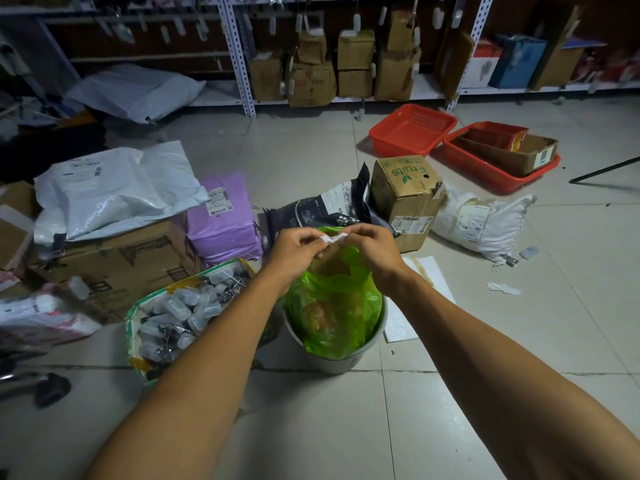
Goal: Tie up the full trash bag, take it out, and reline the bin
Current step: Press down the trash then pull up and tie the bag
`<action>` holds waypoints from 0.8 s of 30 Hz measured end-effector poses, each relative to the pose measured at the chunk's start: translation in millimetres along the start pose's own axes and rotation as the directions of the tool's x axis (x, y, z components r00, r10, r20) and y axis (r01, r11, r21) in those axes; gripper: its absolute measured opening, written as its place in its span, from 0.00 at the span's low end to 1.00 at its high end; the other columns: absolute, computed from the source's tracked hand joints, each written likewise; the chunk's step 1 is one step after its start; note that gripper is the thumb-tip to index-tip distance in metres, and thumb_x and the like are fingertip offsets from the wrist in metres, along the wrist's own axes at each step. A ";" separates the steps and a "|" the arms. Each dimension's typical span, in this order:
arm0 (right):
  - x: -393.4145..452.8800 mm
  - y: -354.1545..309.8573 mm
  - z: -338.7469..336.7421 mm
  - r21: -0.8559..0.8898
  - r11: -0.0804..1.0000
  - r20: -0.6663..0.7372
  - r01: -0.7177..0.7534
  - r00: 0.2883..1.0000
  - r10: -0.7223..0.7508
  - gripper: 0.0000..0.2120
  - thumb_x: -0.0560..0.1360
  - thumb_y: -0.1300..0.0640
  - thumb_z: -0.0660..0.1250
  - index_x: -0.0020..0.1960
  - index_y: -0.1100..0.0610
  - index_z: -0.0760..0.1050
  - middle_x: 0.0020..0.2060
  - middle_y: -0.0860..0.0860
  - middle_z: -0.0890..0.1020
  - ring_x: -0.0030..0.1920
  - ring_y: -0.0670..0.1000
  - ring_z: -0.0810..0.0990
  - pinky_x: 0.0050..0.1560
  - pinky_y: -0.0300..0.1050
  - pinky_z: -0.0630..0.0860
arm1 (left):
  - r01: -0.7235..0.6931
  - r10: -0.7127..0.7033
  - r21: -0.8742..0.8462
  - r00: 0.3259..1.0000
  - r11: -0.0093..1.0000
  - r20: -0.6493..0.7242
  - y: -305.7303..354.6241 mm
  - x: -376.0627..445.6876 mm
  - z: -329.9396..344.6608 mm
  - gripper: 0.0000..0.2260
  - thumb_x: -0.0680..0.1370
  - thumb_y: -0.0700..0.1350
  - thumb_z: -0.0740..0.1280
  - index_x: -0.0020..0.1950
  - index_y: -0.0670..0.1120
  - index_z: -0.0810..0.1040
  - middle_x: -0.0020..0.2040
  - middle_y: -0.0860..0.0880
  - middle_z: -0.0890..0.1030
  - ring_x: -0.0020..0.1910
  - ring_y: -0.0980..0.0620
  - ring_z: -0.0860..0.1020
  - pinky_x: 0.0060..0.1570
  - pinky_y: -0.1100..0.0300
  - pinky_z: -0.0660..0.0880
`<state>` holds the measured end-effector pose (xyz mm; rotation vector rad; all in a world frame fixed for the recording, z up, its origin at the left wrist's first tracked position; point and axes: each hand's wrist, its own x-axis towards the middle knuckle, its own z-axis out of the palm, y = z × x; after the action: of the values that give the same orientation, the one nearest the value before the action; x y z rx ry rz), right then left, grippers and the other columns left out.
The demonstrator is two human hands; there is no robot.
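A full green trash bag (332,306) sits in a round grey bin (341,360) on the tiled floor, in the middle of the view. Brownish rubbish shows through the plastic. My left hand (294,247) and my right hand (370,247) meet just above the bag's top. Both pinch the gathered green plastic, and a small white scrap (332,238) shows between the fingertips. Whether that scrap is part of the bag I cannot tell. The bag's mouth is drawn together under my fingers.
An open box of small plastic bottles (187,310) stands left of the bin. Around it lie cardboard boxes, white and purple parcels (225,216), a "Fruits" carton (405,199) and white paper sheets (426,271). Red baskets (412,129) and metal shelving (239,53) stand behind.
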<state>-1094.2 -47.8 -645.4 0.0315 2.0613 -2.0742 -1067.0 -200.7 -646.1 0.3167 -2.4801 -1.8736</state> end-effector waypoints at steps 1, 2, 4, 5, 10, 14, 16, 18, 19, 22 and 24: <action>0.1 -0.7 -0.7 0.008 1.000 0.004 -0.004 1.000 0.004 0.09 0.68 0.70 0.69 0.36 0.57 0.80 0.31 0.50 0.81 0.36 0.49 0.78 0.42 0.42 0.74 | 0.001 -0.001 0.012 1.000 1.000 -0.005 0.1 -0.3 0.1 0.06 0.77 0.38 0.69 0.49 0.47 0.83 0.44 0.45 0.84 0.39 0.53 0.80 0.46 0.57 0.78; 0.3 -1.3 -1.5 0.014 1.000 0.009 -0.006 1.000 0.006 0.08 0.68 0.70 0.69 0.37 0.58 0.80 0.33 0.51 0.81 0.38 0.50 0.78 0.44 0.43 0.74 | 0.001 -0.001 0.025 1.000 1.000 -0.010 -0.2 -0.5 0.0 0.06 0.77 0.38 0.69 0.51 0.46 0.84 0.45 0.45 0.84 0.38 0.53 0.80 0.46 0.57 0.78; 1.8 -1.5 -3.1 0.019 1.000 0.014 -0.011 1.000 0.011 0.07 0.69 0.69 0.68 0.39 0.59 0.82 0.35 0.52 0.82 0.41 0.52 0.79 0.47 0.46 0.74 | 0.009 -0.008 0.036 1.000 0.999 -0.025 -1.5 -1.1 -0.1 0.06 0.77 0.39 0.69 0.52 0.45 0.84 0.45 0.45 0.84 0.38 0.53 0.80 0.46 0.56 0.78; 2.6 -1.6 -3.4 0.016 1.000 0.011 -0.017 1.000 0.017 0.07 0.70 0.68 0.67 0.39 0.59 0.82 0.36 0.53 0.83 0.42 0.52 0.79 0.47 0.46 0.74 | 0.014 -0.012 0.037 0.999 0.999 -0.031 -2.2 -1.2 0.0 0.06 0.77 0.39 0.69 0.51 0.45 0.84 0.45 0.45 0.84 0.38 0.53 0.80 0.46 0.56 0.78; 3.0 -0.1 -6.1 -0.034 0.999 -0.011 -0.020 1.000 0.020 0.07 0.70 0.69 0.69 0.38 0.59 0.81 0.35 0.53 0.82 0.37 0.50 0.78 0.39 0.41 0.75 | 0.022 -0.023 -0.031 0.999 0.999 -0.039 -2.6 -1.5 -0.2 0.05 0.78 0.38 0.67 0.50 0.42 0.82 0.42 0.46 0.84 0.37 0.53 0.80 0.45 0.58 0.78; 4.8 2.3 -6.5 -0.025 0.999 -0.049 -0.032 0.998 0.031 0.06 0.70 0.69 0.71 0.39 0.60 0.81 0.34 0.53 0.82 0.38 0.51 0.78 0.39 0.41 0.76 | 0.005 -0.007 -0.055 0.999 0.998 -0.045 -0.7 -2.7 0.2 0.05 0.78 0.37 0.67 0.49 0.42 0.82 0.40 0.48 0.82 0.38 0.52 0.81 0.44 0.62 0.78; 7.7 2.3 -6.3 0.006 0.998 -0.103 -0.055 0.993 0.055 0.07 0.69 0.69 0.71 0.39 0.59 0.81 0.35 0.52 0.82 0.40 0.52 0.79 0.43 0.46 0.77 | -0.012 0.010 -0.046 0.999 0.999 -0.045 -1.4 -3.8 0.4 0.05 0.77 0.38 0.68 0.48 0.44 0.83 0.40 0.49 0.83 0.39 0.51 0.82 0.47 0.58 0.78; 10.2 1.1 -5.5 0.028 0.997 -0.163 -0.069 0.984 0.073 0.07 0.69 0.69 0.71 0.42 0.58 0.82 0.38 0.52 0.82 0.42 0.52 0.79 0.46 0.48 0.77 | -0.029 0.028 -0.022 0.998 0.999 -0.048 -2.6 -5.2 0.8 0.04 0.77 0.39 0.69 0.48 0.45 0.83 0.41 0.49 0.83 0.41 0.51 0.83 0.50 0.55 0.78; 10.8 0.3 -4.8 0.032 0.997 -0.185 -0.068 0.980 0.073 0.08 0.69 0.69 0.71 0.44 0.58 0.81 0.39 0.52 0.82 0.42 0.52 0.79 0.45 0.48 0.77 | -0.038 0.037 -0.015 0.998 0.999 -0.050 -3.5 -5.4 1.2 0.04 0.77 0.40 0.69 0.48 0.46 0.83 0.42 0.49 0.84 0.42 0.51 0.83 0.51 0.55 0.78; 11.5 -0.2 -5.5 0.042 0.997 -0.224 -0.067 0.972 0.075 0.08 0.70 0.70 0.69 0.41 0.57 0.77 0.36 0.51 0.79 0.37 0.49 0.77 0.39 0.43 0.75 | -0.035 0.036 0.010 0.994 0.999 -0.099 -5.4 -3.6 1.5 0.05 0.76 0.42 0.69 0.44 0.51 0.83 0.42 0.50 0.84 0.44 0.52 0.81 0.50 0.55 0.76; 12.3 2.2 -9.6 0.068 0.994 -0.239 -0.084 0.966 0.098 0.12 0.72 0.72 0.66 0.38 0.56 0.75 0.34 0.51 0.78 0.35 0.49 0.76 0.36 0.41 0.73 | -0.002 -0.013 -0.096 0.987 0.995 -0.159 -4.6 -2.7 -0.6 0.08 0.77 0.39 0.67 0.41 0.49 0.82 0.40 0.50 0.83 0.41 0.55 0.80 0.49 0.56 0.76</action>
<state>-1107.2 -40.0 -649.7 0.4004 2.0865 -2.1649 -1063.6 -202.0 -650.0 0.4520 -2.2804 -1.8811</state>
